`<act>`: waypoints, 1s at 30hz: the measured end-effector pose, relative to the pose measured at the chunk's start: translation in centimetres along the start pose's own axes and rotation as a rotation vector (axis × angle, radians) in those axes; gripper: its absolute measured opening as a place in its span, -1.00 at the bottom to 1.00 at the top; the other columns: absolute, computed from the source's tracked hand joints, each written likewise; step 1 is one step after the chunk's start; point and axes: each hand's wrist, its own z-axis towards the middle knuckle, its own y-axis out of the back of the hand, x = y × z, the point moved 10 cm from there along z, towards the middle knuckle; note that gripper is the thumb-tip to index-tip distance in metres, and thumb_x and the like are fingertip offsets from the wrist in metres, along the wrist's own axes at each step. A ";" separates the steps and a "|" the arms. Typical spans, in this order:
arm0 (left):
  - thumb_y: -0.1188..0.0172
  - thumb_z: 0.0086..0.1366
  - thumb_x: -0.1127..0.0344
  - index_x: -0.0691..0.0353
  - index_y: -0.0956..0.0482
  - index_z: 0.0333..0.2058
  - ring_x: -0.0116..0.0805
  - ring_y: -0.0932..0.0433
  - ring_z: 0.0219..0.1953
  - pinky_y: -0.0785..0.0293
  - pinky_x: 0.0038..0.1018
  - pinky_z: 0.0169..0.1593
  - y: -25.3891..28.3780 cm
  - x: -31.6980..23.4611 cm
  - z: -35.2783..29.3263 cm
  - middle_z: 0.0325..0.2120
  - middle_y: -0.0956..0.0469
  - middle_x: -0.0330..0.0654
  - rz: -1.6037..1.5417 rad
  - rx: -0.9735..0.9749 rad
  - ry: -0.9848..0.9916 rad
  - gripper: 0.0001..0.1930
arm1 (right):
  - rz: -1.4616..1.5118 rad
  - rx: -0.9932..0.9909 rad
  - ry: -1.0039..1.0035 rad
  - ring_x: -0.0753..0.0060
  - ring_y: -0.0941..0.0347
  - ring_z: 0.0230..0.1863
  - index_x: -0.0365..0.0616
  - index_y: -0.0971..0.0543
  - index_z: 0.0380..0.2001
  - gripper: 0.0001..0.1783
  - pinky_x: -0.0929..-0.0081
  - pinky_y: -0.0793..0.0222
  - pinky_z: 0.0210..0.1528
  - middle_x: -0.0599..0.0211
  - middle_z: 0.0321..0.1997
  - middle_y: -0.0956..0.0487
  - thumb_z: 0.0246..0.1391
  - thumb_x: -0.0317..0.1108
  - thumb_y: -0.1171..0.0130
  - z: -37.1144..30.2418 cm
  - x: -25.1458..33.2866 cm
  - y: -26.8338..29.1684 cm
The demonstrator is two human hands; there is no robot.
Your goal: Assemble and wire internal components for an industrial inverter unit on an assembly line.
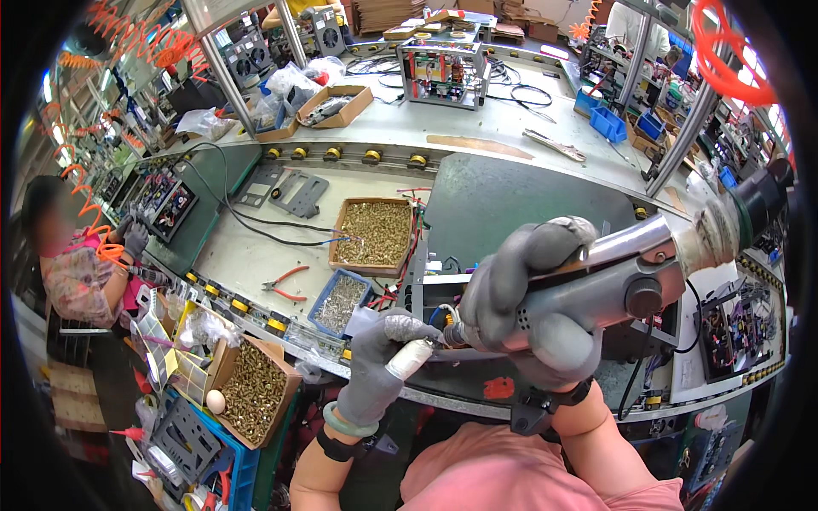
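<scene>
My right hand (545,311), in a grey glove, is wrapped round a thick grey-and-silver power screwdriver (601,294), whose bit end points left. Close by that tip, my gloved left hand (373,375) has thumb and forefinger pinched together; white wrapping covers one digit. What it pinches, if anything, is too small to make out. Beneath the tool lies an open metal chassis (413,294) with wires, mostly hidden by my hands. Left of it are a cardboard box (366,270) of brass-coloured fasteners (375,232) and a blue tray (365,294) of small silver screws (339,305).
Red-handled pliers (288,283) and grey metal plates (298,192) lie on the bench. Another brass-filled cardboard box (223,368) stands at lower left. A co-worker (81,264) sits at the left. An open electronic unit (443,77) stands at the back; a red coiled hose (724,51) hangs upper right.
</scene>
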 end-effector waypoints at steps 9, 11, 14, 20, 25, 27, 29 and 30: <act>-0.21 0.29 0.54 0.29 -0.61 -0.15 -0.54 -0.54 -0.28 -0.50 -0.58 -0.18 -1.1 2.5 -0.5 -0.28 -0.59 -0.27 -0.284 -0.041 0.280 -0.84 | -0.061 -0.145 0.138 0.45 -0.45 -0.41 0.02 -0.39 0.15 -0.42 0.40 -0.43 -0.48 0.34 -0.20 -0.47 0.02 -0.27 -0.27 -0.4 0.5 0.9; -0.20 0.29 0.54 0.29 -0.60 -0.17 -0.57 -0.52 -0.32 -0.49 -0.58 -0.22 -2.8 2.6 -0.9 -0.28 -0.59 -0.28 -0.221 0.096 0.303 -0.85 | -0.081 -0.130 0.159 0.44 -0.45 -0.39 0.01 -0.38 0.15 -0.42 0.40 -0.43 -0.44 0.33 -0.19 -0.46 0.02 -0.26 -0.22 0.3 0.1 1.0; -0.20 0.30 0.55 0.30 -0.60 -0.20 -0.59 -0.50 -0.36 -0.48 -0.56 -0.26 -3.8 1.2 -0.6 -0.30 -0.58 -0.29 -0.025 0.225 0.103 -0.89 | 0.083 -0.111 0.068 0.48 -0.49 -0.23 0.09 -0.40 0.16 -0.43 0.57 -0.41 -0.45 0.38 -0.07 -0.50 0.08 -0.58 -0.16 2.1 -1.8 1.9; -0.30 0.17 0.55 0.30 -0.67 -0.29 -0.11 -0.58 -0.03 -0.46 -0.35 0.05 1.5 0.9 2.4 -0.11 -0.56 0.03 0.638 -0.191 -0.216 -0.88 | -0.417 -0.126 0.031 0.53 -0.49 -0.35 -0.06 -0.43 0.04 -0.55 0.58 -0.34 -0.55 0.33 -0.19 -0.52 0.04 -0.59 -0.09 7.1 -5.3 4.2; -0.33 0.14 0.49 0.30 -0.67 -0.30 0.12 -0.53 0.09 -0.45 -0.25 0.11 0.3 3.9 2.9 0.00 -0.54 0.22 0.617 -0.087 -0.153 -0.87 | -0.490 -0.142 -0.020 0.56 -0.47 -0.49 -0.16 -0.45 -0.02 -0.54 0.61 -0.28 -0.65 0.34 -0.32 -0.53 -0.04 -0.70 -0.09 7.9 -7.9 5.4; -0.33 0.14 0.49 0.30 -0.66 -0.30 0.13 -0.54 0.08 -0.46 -0.25 0.10 0.2 4.1 2.9 0.01 -0.53 0.24 0.631 -0.087 -0.129 -0.87 | -0.487 -0.127 0.001 0.58 -0.47 -0.50 -0.17 -0.47 -0.05 -0.57 0.62 -0.29 -0.64 0.34 -0.33 -0.55 -0.05 -0.70 -0.09 8.0 -8.1 5.3; -0.34 0.13 0.48 0.30 -0.66 -0.31 0.13 -0.55 0.06 -0.49 -0.25 0.07 0.1 3.3 2.8 0.03 -0.52 0.25 0.672 -0.097 -0.190 -0.88 | -0.535 -0.097 0.034 0.61 -0.48 -0.50 -0.18 -0.50 -0.09 -0.61 0.63 -0.31 -0.62 0.35 -0.31 -0.57 -0.04 -0.70 -0.11 8.0 -8.0 4.9; -0.34 0.13 0.48 0.30 -0.66 -0.31 0.13 -0.55 0.06 -0.49 -0.25 0.07 0.1 3.5 2.9 0.03 -0.52 0.25 0.679 -0.085 -0.165 -0.88 | -0.578 -0.088 0.027 0.63 -0.49 -0.45 -0.20 -0.52 -0.13 -0.66 0.63 -0.36 -0.53 0.37 -0.28 -0.59 -0.03 -0.67 -0.14 8.0 -8.1 4.8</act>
